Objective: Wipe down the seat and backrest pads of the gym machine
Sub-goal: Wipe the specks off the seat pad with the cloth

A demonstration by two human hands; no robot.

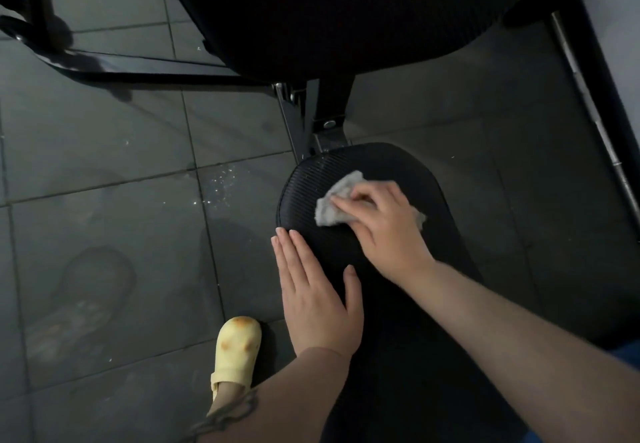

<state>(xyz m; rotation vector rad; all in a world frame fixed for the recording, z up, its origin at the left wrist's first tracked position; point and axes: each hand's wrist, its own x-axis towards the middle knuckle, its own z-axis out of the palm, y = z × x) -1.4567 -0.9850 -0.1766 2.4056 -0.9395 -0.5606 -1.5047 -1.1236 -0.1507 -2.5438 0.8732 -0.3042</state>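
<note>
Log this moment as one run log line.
right hand presses cloth on seat pad | left hand flat on pad edge | backrest pad untouched

Light: dim overall.
Shadows: soft on floor tiles (104,221).
Focus: slightly soft.
Edges: wide-angle bending.

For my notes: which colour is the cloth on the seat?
The cloth is light grey, seen in the head view.

I see dim light on a dark grey tiled floor (104,172), with pale specks (221,183) scattered beside a black metal frame bar (138,75).
</note>
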